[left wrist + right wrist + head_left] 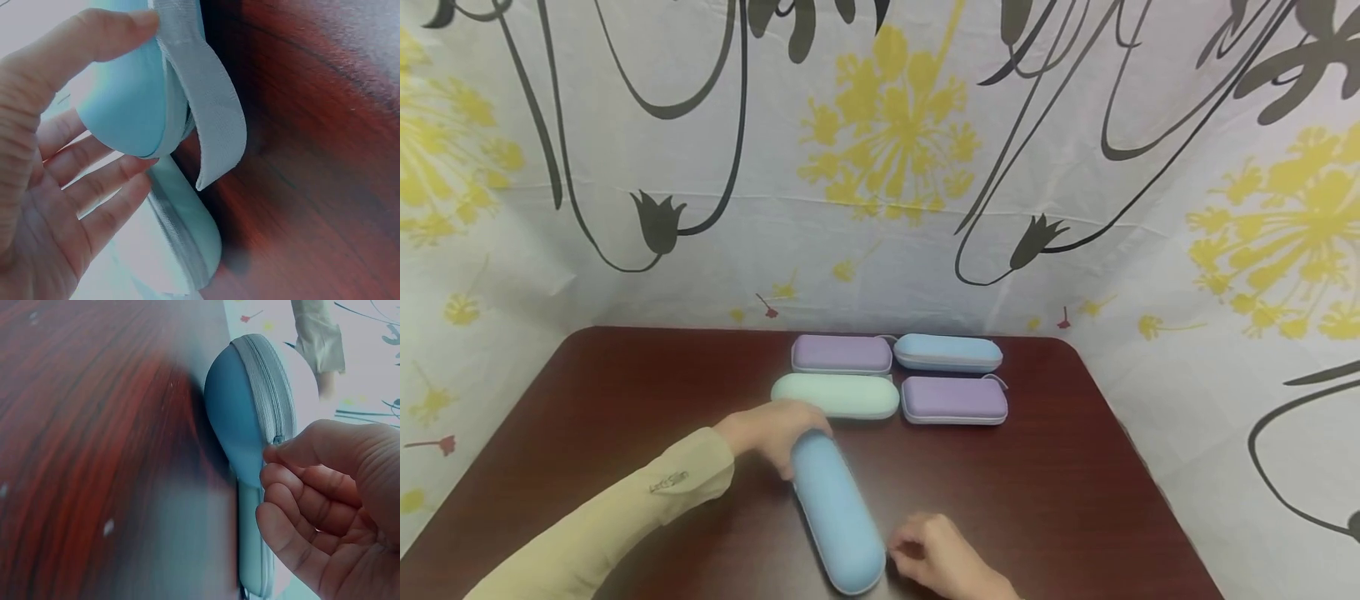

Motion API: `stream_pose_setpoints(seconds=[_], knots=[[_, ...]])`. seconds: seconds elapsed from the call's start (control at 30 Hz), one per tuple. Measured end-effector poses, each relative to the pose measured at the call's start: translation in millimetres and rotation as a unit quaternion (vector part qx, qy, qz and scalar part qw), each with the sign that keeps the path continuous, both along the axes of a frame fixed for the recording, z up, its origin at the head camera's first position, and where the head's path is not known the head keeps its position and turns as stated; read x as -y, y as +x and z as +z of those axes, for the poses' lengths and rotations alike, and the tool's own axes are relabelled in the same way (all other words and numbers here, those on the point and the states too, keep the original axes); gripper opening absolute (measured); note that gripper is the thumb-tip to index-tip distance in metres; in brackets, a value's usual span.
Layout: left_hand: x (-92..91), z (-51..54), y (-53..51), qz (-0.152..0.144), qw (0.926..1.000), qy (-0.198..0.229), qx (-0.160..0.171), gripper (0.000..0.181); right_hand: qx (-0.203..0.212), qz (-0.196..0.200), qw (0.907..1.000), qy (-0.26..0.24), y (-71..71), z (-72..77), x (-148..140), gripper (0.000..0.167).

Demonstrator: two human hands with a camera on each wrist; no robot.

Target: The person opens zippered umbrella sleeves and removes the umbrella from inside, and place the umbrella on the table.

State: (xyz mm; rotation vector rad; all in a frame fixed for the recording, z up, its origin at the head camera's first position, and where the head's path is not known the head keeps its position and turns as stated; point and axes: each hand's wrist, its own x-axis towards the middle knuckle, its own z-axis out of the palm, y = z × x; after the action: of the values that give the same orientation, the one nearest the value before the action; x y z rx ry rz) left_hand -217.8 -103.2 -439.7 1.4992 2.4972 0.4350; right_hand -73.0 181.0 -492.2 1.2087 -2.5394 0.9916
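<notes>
A long light-blue zippered case (pixel 838 517) lies at a slant near the front of the table. My left hand (pixel 777 429) holds its far end, the thumb on one side and the fingers curled beneath; a grey fabric loop (pixel 222 119) hangs at that end in the left wrist view. Beside the near end is my right hand (pixel 942 554). In the right wrist view its thumb and forefinger pinch the small zipper pull (pixel 279 440) on the grey zipper band (pixel 265 378). The zipper looks closed there. A mint-green case (pixel 838 396) lies just beyond my left hand.
Behind the mint case are a purple case (pixel 841 354) and another blue case (pixel 947 352). A second purple case (pixel 955 400) sits to the right of the mint one. The dark red-brown table (pixel 1075 492) meets a patterned cloth (pixel 880 275) at the back and sides.
</notes>
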Motion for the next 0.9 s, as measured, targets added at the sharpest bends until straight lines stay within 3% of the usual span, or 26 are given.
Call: stream_pose_setpoints(seconds=[0.27, 0.5, 0.9], knots=[[11.9, -10.9, 5.4, 0.025, 0.9991, 0.034, -0.001, 0.063, 0.009, -0.028, 0.9995, -0.008, 0.8, -3.2, -13.6, 0.016], [19.6, -23.8, 11.1, 0.058, 0.9962, 0.059, -0.028, 0.064, 0.016, -0.044, 0.9988, -0.013, 2.8, -3.9, -21.6, 0.017], [22.0, -33.9, 35.2, 0.164, 0.9814, 0.099, -0.014, 0.061, 0.004, -0.107, 0.9941, -0.014, 4.6, -6.0, -25.7, 0.017]])
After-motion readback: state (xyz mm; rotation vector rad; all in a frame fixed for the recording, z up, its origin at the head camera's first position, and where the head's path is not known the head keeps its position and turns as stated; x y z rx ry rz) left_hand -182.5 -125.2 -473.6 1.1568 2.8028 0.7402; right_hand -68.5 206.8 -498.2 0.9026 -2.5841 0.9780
